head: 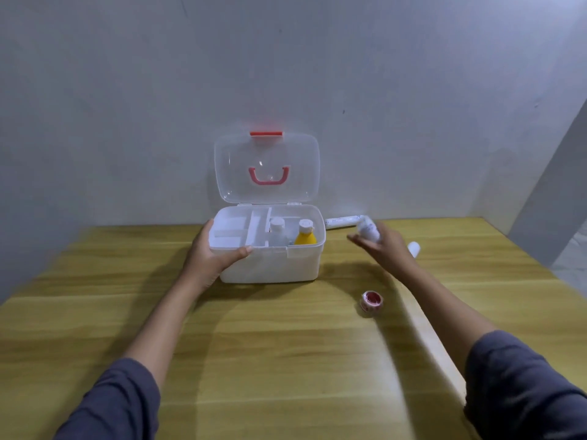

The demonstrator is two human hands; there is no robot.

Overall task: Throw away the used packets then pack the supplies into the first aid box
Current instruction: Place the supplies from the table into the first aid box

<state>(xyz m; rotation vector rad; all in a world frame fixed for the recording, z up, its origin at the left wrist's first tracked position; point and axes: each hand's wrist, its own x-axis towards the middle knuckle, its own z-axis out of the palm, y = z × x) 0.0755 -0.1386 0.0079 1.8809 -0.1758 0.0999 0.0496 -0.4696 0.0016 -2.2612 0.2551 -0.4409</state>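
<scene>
Resting bottle (368, 229) in right grip (382, 246)

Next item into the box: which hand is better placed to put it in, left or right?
Right. The right hand already holds a white bottle beside the open first aid box, close to the compartment with the yellow bottle. The left hand is occupied gripping the box's front-left rim.

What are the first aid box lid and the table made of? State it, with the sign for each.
First aid box lid: clear glossy plastic, apparently; the wall shows through it and it catches glare. Table: wood or wood-look laminate, matte yellowish, with long grain streaks.
</scene>
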